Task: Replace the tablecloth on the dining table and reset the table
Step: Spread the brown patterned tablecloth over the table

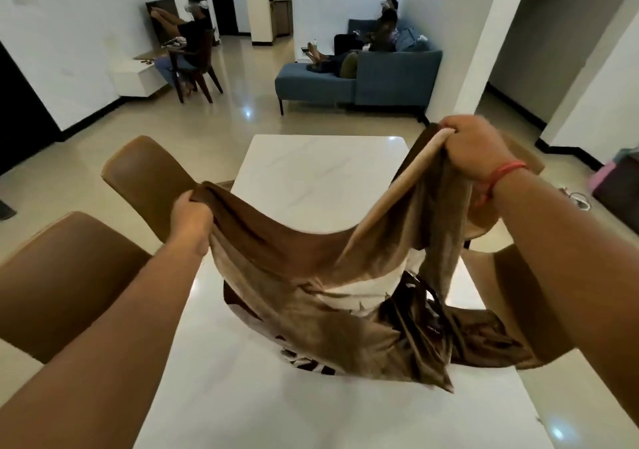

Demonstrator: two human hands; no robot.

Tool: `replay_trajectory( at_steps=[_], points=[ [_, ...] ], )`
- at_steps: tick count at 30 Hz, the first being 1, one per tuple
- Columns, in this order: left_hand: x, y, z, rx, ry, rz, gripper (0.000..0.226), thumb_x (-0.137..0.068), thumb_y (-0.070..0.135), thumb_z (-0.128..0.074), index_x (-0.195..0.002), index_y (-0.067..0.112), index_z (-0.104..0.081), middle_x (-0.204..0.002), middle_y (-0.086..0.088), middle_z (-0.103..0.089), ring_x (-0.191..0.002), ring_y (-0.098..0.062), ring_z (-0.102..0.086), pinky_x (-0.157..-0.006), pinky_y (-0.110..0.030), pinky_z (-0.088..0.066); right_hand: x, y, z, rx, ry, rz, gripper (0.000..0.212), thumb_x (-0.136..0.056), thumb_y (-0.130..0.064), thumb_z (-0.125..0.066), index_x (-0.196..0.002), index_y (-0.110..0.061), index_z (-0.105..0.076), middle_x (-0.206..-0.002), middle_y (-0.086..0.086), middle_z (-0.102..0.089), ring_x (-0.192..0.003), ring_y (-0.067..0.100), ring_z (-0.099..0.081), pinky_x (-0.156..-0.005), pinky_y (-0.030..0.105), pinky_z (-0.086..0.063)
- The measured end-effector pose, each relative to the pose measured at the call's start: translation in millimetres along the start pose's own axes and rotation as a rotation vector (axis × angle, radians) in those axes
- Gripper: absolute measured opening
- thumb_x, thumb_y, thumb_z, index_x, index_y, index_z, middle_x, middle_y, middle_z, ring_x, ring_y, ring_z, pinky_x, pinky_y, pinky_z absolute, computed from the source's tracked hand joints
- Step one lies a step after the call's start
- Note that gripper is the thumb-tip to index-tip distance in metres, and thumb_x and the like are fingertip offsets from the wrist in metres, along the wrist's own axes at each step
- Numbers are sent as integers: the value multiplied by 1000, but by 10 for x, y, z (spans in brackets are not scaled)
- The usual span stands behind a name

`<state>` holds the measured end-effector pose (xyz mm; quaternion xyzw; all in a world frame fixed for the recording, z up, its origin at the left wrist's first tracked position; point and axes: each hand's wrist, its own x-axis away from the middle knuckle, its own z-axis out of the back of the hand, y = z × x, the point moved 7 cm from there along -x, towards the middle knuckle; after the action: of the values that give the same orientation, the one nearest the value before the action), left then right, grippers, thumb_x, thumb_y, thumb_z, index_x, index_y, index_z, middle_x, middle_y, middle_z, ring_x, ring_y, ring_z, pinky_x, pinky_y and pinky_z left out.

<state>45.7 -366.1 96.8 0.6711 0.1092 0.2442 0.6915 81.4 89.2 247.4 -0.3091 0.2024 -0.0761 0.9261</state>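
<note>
Head view showed both sets of fingers curled tight into brown cloth. The left hand [191, 214] pinched one bunched edge of the tablecloth [311, 262] above the table's left edge; the right hand [477, 147] gripped another bunch higher up, over the right edge, a red cord [508, 168] tied round its wrist. Between the hands the cloth sagged in a curve, and its lower part lay crumpled on the white marble table [321, 175], near the right edge toward the near end, with a dark patterned patch showing among the folds. The far half of the tabletop lay bare.

Two brown chairs [65, 275] stood close against the left edge, and another chair [518, 296] stood at the right edge, partly hidden by the hanging cloth and the right forearm. Beyond the far edge stood a blue sofa [380, 75] with someone lying on it, and a seated person [188, 44] by the left wall.
</note>
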Motion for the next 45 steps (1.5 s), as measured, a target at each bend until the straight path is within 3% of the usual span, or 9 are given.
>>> replay_trajectory(
  at_steps=[7, 10, 13, 17, 22, 26, 29, 38, 45],
  points=[
    [-428, -287, 492, 40, 194, 181, 38, -102, 23, -39, -135, 13, -55, -101, 2, -59, -108, -20, -58, -86, -29, -46, 19, 303, 442, -99, 244, -227, 38, -93, -6, -41, -120, -16, -65, -110, 4, -62, -107, 22, -57, -76, 18, -40],
    [-223, -291, -138, -46, -138, 136, 45, -82, 40, -66, -117, 12, -67, -105, -11, -71, -105, -37, -66, -91, -43, -53, 125, 130, -34, -94, -28, -106, 35, -92, -5, -50, -117, -23, -65, -113, -2, -62, -109, 17, -59, -72, 10, -41],
    [496, -86, -951, -193, -502, 6, 35, -100, 39, -50, -113, 12, -69, -108, -11, -71, -105, -34, -64, -84, -34, -50, 350, -248, -601, -37, -308, 38, 48, -93, -9, -57, -139, -23, -53, -129, -3, -55, -115, 10, -51, -80, 0, -35],
    [1255, 211, -1649, -430, -793, -360, 22, -97, 42, -55, -101, 26, -69, -95, 10, -69, -86, -6, -62, -74, -22, -47, 737, -460, -1318, -69, -734, 97, 37, -92, -22, -64, -129, -26, -60, -127, -7, -62, -106, 12, -59, -100, 29, -46],
    [1257, -76, -1740, -574, -953, -444, 31, -99, 40, -51, -124, 29, -67, -124, 9, -65, -110, -10, -60, -100, -28, -44, 607, -242, -1230, 80, -640, 124, 24, -93, -7, -52, -104, -11, -73, -102, 5, -71, -99, 23, -62, -97, 43, -50],
    [1376, -253, -1804, -730, -973, -575, 38, -107, 37, -36, -144, 41, -46, -123, 16, -56, -112, -9, -55, -89, -16, -34, 506, -163, -1188, 213, -523, 167, 35, -88, 2, -43, -103, -10, -72, -102, 8, -70, -98, 27, -62, -88, 38, -53],
    [1242, -438, -1768, -720, -892, -475, 39, -101, 34, -49, -136, 50, -44, -123, 13, -58, -113, -8, -54, -91, -16, -38, 220, 27, -841, 207, -347, 123, 29, -90, 0, -44, -102, -9, -69, -95, 5, -66, -92, 25, -60, -83, 37, -54],
    [438, -998, -776, -952, -166, -282, 33, -84, -6, -52, -106, 9, -71, -98, -13, -71, -84, -24, -60, -76, -33, -47, -832, 1238, 584, -31, 231, -159, 21, -91, -26, -50, -99, -21, -70, -92, -1, -65, -88, 19, -60, -86, 37, -53],
    [660, -590, -875, -708, 15, -187, 25, -98, 6, -44, -113, 3, -63, -103, -14, -63, -95, -32, -57, -81, -34, -41, -758, 1233, 326, -86, 54, -67, 21, -98, -16, -48, -107, -18, -67, -92, 7, -66, -83, 21, -60, -73, 16, -47]
  ],
)
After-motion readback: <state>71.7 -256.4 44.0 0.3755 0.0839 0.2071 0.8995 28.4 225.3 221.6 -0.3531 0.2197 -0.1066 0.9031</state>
